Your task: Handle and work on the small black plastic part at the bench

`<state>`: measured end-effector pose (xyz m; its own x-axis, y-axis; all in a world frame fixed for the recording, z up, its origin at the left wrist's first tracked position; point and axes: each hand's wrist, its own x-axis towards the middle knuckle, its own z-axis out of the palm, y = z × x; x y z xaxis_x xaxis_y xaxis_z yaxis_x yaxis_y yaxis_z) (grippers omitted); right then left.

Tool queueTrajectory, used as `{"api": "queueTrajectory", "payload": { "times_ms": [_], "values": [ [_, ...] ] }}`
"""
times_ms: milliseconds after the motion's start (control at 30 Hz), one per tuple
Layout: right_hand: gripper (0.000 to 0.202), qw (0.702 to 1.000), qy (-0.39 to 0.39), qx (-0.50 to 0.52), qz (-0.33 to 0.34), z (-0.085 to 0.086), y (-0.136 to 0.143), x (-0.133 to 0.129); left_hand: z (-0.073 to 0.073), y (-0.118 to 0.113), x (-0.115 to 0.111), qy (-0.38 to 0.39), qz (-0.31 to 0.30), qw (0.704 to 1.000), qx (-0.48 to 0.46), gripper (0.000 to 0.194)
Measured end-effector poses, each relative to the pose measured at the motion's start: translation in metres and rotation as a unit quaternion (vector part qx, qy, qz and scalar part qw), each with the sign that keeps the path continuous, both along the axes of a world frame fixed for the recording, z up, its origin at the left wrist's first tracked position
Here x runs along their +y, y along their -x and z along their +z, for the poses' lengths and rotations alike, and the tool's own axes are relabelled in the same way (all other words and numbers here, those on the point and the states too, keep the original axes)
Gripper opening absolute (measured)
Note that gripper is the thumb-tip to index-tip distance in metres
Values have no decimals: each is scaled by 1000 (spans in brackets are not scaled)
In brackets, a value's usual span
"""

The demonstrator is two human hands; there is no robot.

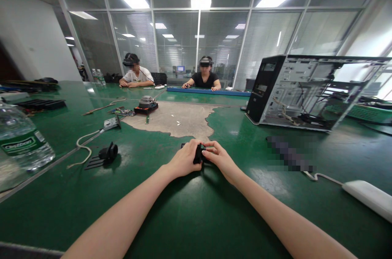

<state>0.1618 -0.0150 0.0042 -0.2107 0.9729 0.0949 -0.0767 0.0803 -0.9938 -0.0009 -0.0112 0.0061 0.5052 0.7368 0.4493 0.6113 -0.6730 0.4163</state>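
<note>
Left hand [185,158] clamped on small black part [198,155], right hand [223,161] fingers closed on its right side. Part sits mid-counter [196,214], just nearside of bare brown patch [186,118]. Pronged black piece [108,153] left of hands, water bottle [27,140] toward left edge. Open PC case [266,89] upright toward far right corner. Person in white [139,76], person in black [206,80] at far edge.

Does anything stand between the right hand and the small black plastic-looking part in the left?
Nothing visible does: the right hand has its fingertips at the near side of the small black plastic-looking part, which the left hand holds.
</note>
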Motion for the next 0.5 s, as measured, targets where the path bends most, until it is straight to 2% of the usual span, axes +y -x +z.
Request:
{"api": "queueTrajectory", "payload": {
  "times_ms": [133,267,500],
  "values": [
    [29,998,23,13,-63,0,-9,5,0,1,0,-10,-2,1000,4,59],
    [28,997,64,33,11,-3,-1,7,-1,1,0,-12,-1,1000,10,57],
    [32,999,-9,-33,21,-4,10,3,-1,1,1,-9,-5,1000,5,54]
  ]
}}
